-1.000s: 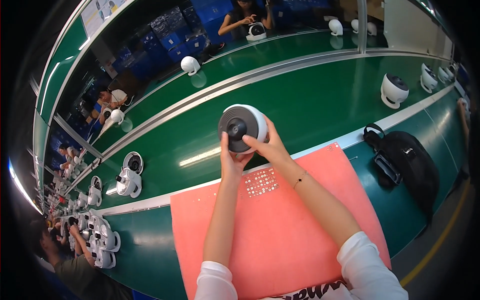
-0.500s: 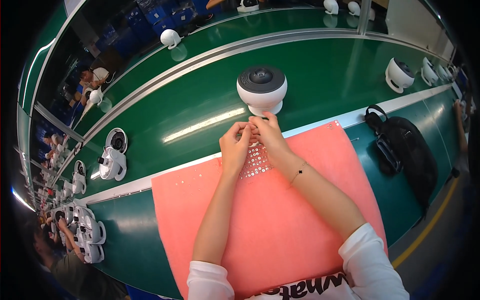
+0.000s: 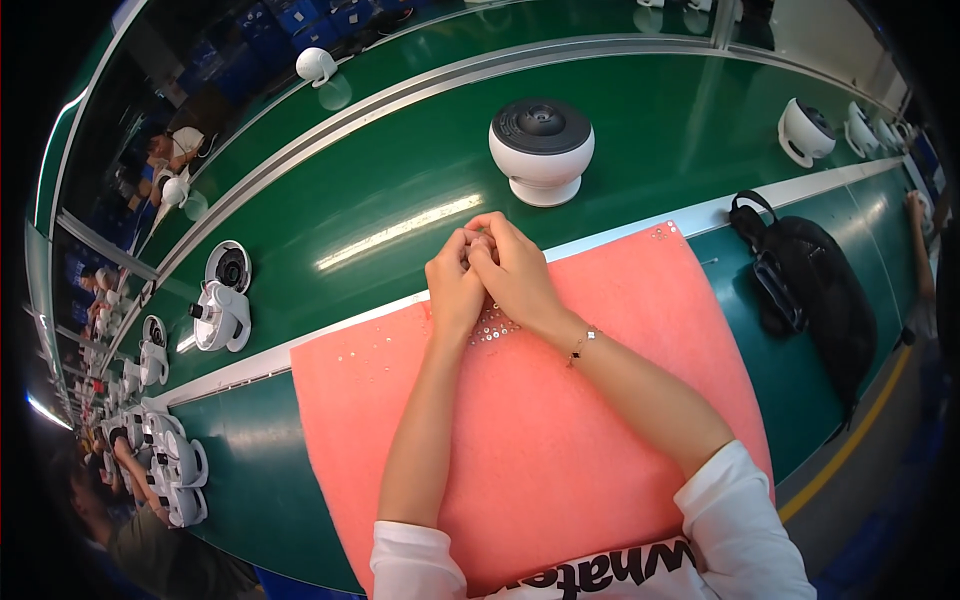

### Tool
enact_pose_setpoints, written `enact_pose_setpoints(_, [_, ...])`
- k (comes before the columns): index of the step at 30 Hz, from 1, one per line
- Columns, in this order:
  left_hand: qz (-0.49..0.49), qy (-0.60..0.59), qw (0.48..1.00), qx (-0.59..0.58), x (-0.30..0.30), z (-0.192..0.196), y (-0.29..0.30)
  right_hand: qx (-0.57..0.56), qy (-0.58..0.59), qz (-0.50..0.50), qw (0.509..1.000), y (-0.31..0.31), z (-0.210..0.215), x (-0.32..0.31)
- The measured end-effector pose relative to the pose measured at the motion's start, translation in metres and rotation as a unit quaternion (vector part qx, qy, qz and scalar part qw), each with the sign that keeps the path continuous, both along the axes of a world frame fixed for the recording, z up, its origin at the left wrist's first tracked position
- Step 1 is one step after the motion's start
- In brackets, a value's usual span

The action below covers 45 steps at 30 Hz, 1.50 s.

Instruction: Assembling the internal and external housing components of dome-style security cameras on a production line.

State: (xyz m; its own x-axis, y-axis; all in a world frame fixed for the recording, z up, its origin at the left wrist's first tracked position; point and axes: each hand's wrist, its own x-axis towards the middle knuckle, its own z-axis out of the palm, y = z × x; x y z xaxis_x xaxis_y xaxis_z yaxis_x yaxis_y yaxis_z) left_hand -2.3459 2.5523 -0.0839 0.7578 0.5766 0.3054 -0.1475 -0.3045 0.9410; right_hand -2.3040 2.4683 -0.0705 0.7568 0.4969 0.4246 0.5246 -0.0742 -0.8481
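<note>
Head view, the only one I have. My left hand and right hand sit pressed together at the far edge of the pink mat, fingertips bunched and meeting over a patch of tiny silvery bits scattered on the mat. Both hands are curled into a pinch; something small may be between the fingertips but I cannot tell what, it is too small and hidden by the fingers. Thin bracelet on my right wrist, white sleeves at the lower edge.

Just beyond the hands, on the green conveyor belt, stands a round white camera unit with a dark grey top, upright on its base, untouched, apart from my fingers. A few more silvery bits lie at the mat's far right corner.

Black bag lies on the green bench to the right of the mat, near it but not touching. Another white unit sits further right on the belt. To the left, a white unit lying open and a row of more white units down the belt's left side. Other people at work along the far left edge, blurred.
</note>
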Motion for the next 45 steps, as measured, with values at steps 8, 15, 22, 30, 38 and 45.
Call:
enact_pose_setpoints(8, [-0.002,0.008,1.000,0.002,0.000,0.006,-0.004,0.004,-0.006,-0.003,1.000,-0.002,0.000,0.002])
enact_pose_setpoints(15, [-0.007,0.019,1.000,0.008,0.001,0.005,-0.004,0.008,0.017,-0.003,1.000,-0.003,0.005,0.001])
enact_pose_setpoints(22, [-0.004,0.029,0.999,0.015,0.007,0.007,-0.007,0.006,0.017,-0.007,1.000,-0.006,0.006,0.008])
enact_pose_setpoints(30, [-0.001,-0.031,0.969,-0.247,0.008,0.014,0.009,-0.013,0.049,0.002,0.999,-0.007,0.018,0.001])
enact_pose_setpoints(38, [0.321,-0.360,0.697,-0.531,-0.089,0.017,0.169,-0.149,-0.078,0.039,0.985,0.001,0.009,-0.021])
enact_pose_setpoints(45, [0.287,-0.343,0.742,-0.499,-0.133,-0.018,0.221,-0.156,-0.090,0.021,0.983,0.000,0.014,-0.019])
